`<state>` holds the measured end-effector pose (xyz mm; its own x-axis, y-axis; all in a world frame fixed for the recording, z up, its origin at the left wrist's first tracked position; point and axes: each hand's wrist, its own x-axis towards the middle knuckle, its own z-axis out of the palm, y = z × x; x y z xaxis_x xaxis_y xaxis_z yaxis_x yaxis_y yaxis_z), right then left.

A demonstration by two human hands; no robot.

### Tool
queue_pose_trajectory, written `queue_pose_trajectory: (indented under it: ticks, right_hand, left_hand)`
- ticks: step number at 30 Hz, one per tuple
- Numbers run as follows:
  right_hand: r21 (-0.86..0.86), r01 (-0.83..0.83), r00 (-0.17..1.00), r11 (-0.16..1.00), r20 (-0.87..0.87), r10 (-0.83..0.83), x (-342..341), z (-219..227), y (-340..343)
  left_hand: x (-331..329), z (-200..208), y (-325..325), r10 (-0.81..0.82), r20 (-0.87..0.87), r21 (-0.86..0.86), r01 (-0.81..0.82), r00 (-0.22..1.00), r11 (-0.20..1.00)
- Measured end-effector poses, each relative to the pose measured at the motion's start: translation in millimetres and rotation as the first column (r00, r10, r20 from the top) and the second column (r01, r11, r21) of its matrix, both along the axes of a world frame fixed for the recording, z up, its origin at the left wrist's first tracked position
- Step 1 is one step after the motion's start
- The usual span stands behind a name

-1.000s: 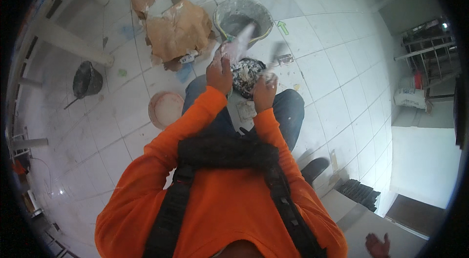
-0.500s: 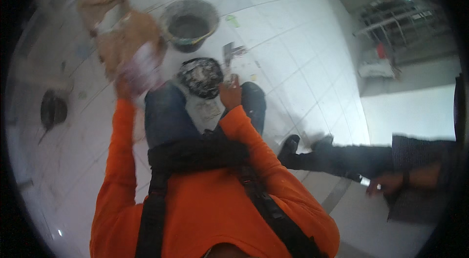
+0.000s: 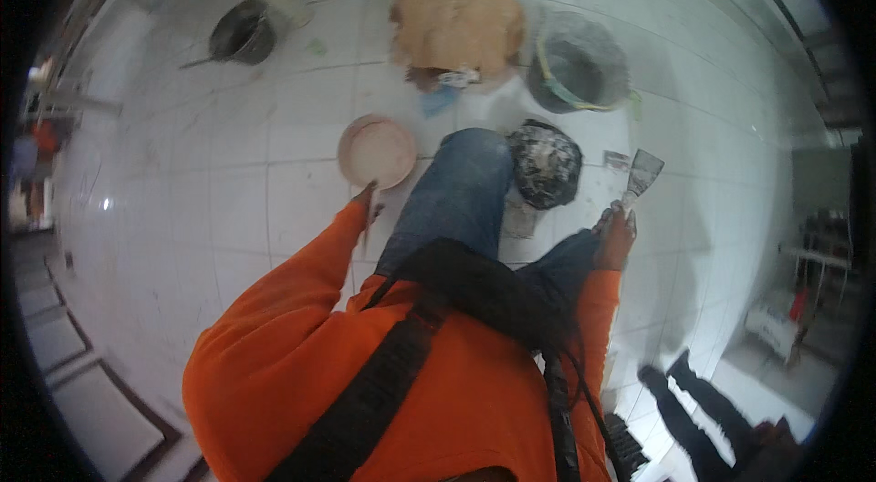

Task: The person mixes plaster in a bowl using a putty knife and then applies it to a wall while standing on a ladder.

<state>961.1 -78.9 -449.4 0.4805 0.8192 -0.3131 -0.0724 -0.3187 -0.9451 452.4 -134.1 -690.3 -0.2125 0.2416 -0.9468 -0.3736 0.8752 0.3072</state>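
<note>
My left hand (image 3: pixel 367 197) is closed on the near rim of a round pink bowl (image 3: pixel 343 153), with a pale layer inside, left of my knee. My right hand (image 3: pixel 618 225), by my right knee, grips the handle of a putty knife (image 3: pixel 646 170). Its wide grey blade points up and away from me. Between the hands, just beyond my knees, sits a black container (image 3: pixel 546 162) smeared with white material. Whether that container is rigid or a bag, I cannot tell. Past it stands a grey bucket (image 3: pixel 593 44) with a greenish-yellow rim or handle.
An opened brown paper sack (image 3: pixel 456 21) lies ahead on the white tiled floor (image 3: pixel 292 126). Farther left is a dark bucket (image 3: pixel 242 32). Another person's dark-clad legs (image 3: pixel 698 427) are at the lower right. A white sack (image 3: pixel 774 322) rests near the right wall.
The view has swung left, so the floor objects appear farther right. My left hand has moved from beside the paper sack, with a blurred pinkish thing, to nearer my knee.
</note>
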Motion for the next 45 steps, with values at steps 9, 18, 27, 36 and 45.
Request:
queue_pose_trajectory:
  ticks: [9,18,27,36,45]
  right_hand:
    - [0.348,-0.323,0.944,0.88,0.184,0.273,-71.2,-12.7,119.9]
    - [0.183,-0.034,0.99,0.983,-0.129,0.058,-53.3,-154.6,137.7]
    - [0.266,-0.134,0.977,0.954,-0.127,0.173,-71.1,-25.9,183.2]
    - [0.216,-0.829,0.558,0.515,0.263,0.787,-206.1,-59.9,171.2]
    - [0.056,-0.996,0.084,0.064,0.519,0.851,-287.3,2.7,143.3]
  left_hand:
    - [-61.0,-94.4,-43.0,-0.625,-0.508,-0.22,0.613,0.593,0.759]
    - [-77.4,-16.8,-1.9,0.436,-0.253,0.311,-0.354,0.864,0.882]
    - [-78.0,77.2,11.7,0.19,0.057,0.587,-0.187,0.98,0.788]
    - [1.5,224.5,121.0,0.204,0.281,0.659,-0.343,0.938,0.669]
    - [42.7,283.0,131.2,0.155,0.313,0.678,-0.335,0.937,0.654]
